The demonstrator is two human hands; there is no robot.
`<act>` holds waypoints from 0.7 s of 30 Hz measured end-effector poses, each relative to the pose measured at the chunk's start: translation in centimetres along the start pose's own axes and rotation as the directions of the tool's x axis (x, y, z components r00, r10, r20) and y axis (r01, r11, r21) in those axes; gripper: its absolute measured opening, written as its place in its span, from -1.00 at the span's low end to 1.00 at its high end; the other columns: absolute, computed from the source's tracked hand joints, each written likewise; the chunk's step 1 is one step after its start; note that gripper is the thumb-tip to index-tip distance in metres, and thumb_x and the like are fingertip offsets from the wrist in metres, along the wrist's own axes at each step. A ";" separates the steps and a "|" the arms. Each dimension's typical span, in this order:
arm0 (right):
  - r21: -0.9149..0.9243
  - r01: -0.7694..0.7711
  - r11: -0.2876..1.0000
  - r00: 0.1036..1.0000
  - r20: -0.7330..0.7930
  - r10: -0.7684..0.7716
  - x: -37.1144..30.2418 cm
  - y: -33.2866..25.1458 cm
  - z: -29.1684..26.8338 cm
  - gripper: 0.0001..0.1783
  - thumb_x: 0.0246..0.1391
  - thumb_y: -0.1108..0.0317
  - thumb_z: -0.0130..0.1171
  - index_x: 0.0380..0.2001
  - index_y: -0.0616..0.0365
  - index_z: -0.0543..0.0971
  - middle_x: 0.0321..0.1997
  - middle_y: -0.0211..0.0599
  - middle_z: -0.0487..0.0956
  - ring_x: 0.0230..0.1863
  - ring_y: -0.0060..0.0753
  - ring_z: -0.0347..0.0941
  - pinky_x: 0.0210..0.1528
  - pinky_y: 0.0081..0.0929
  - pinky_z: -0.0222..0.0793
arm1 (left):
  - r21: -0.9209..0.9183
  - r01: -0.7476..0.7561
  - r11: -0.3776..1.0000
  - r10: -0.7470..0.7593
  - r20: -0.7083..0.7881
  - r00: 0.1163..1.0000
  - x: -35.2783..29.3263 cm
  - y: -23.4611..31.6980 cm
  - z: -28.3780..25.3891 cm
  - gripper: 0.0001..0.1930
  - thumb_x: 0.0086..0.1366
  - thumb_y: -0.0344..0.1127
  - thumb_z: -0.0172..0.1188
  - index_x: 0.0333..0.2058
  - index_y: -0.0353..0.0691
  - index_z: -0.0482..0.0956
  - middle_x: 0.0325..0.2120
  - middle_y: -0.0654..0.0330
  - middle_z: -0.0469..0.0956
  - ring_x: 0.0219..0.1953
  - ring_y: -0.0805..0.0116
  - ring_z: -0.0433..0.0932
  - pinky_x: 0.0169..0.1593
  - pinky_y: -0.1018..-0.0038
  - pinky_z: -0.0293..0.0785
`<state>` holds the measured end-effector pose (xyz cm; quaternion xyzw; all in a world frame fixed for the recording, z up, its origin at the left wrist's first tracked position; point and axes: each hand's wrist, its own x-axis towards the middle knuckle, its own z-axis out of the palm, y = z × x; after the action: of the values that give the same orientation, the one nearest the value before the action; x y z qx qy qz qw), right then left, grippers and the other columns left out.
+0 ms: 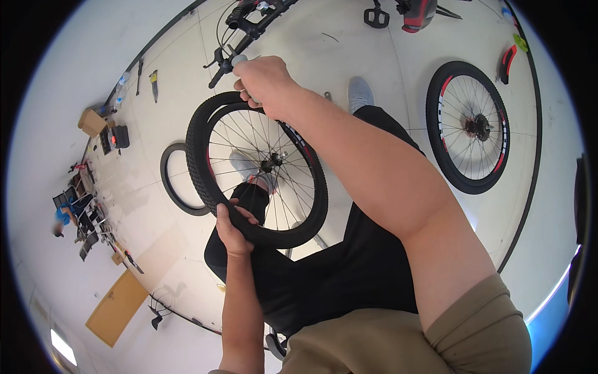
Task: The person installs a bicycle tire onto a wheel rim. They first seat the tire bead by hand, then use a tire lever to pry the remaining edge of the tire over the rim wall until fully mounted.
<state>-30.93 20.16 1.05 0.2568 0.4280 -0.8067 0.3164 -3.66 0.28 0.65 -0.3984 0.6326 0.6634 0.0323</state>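
A bicycle wheel (271,163) with a black hub and spokes stands tilted against my legs. Its knobbly black tyre (198,149) sits partly off the rim along the upper left, where a gap shows. My left hand (233,229) is wrapped around the tyre at the lower left, thumb outside and fingers inside. At the top of the wheel, my right hand (265,82) is closed around a tool with a rounded grey end (238,60). The tool's other end, by the tyre's edge, is mostly hidden by my fingers.
A loose tyre (167,181) lies left of the wheel. Another wheel with a cassette (468,127) is at the right. Bicycle handlebars (252,29) and a pedal (376,17) are ahead. Further left are a toolbox (114,138), a cardboard box (92,123) and a person in blue (64,215).
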 end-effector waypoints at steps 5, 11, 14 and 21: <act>-0.012 -0.001 1.000 1.000 0.000 0.001 -0.1 0.1 0.4 -0.82 0.11 0.37 0.18 -0.30 0.28 0.52 -0.36 -0.23 0.59 -0.48 -0.46 0.41 -0.49 -0.44 0.31 | -0.001 0.020 1.000 -0.020 0.029 0.999 0.3 0.5 0.0 -0.41 0.51 0.23 -0.05 -0.06 -0.33 0.39 -0.61 0.19 0.41 -0.59 0.32 0.45 -0.44 0.38 0.48; -0.053 0.007 0.999 1.000 0.000 -0.007 0.1 0.2 0.3 -0.83 0.12 0.37 0.17 -0.31 0.28 0.52 -0.36 -0.23 0.59 -0.48 -0.46 0.40 -0.49 -0.42 0.30 | -0.012 -0.003 1.000 0.003 0.038 0.999 0.1 -0.2 -0.2 -0.37 0.51 0.21 -0.06 -0.01 -0.41 0.41 -0.62 0.14 0.47 -0.60 0.32 0.48 -0.46 0.43 0.45; -0.065 0.010 0.998 1.000 -0.007 -0.011 0.1 0.3 0.5 -0.83 0.11 0.37 0.17 -0.31 0.28 0.52 -0.36 -0.24 0.59 -0.48 -0.46 0.40 -0.48 -0.41 0.31 | -0.019 -0.003 1.000 0.004 0.032 0.999 0.2 -0.3 -0.1 -0.37 0.50 0.21 -0.04 -0.02 -0.41 0.41 -0.62 0.14 0.48 -0.61 0.33 0.48 -0.47 0.44 0.44; -0.058 0.023 0.998 1.000 -0.004 -0.023 0.2 0.4 0.5 -0.83 0.10 0.37 0.17 -0.33 0.27 0.52 -0.36 -0.24 0.59 -0.47 -0.46 0.41 -0.45 -0.41 0.32 | -0.025 -0.002 1.000 0.002 0.018 1.000 0.1 -0.3 0.2 -0.37 0.49 0.22 -0.01 -0.03 -0.40 0.41 -0.62 0.16 0.48 -0.61 0.34 0.49 -0.50 0.46 0.42</act>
<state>-30.85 19.49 0.99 0.2446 0.4548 -0.7970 0.3132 -3.64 0.51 0.33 -0.3920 0.6245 0.6748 0.0325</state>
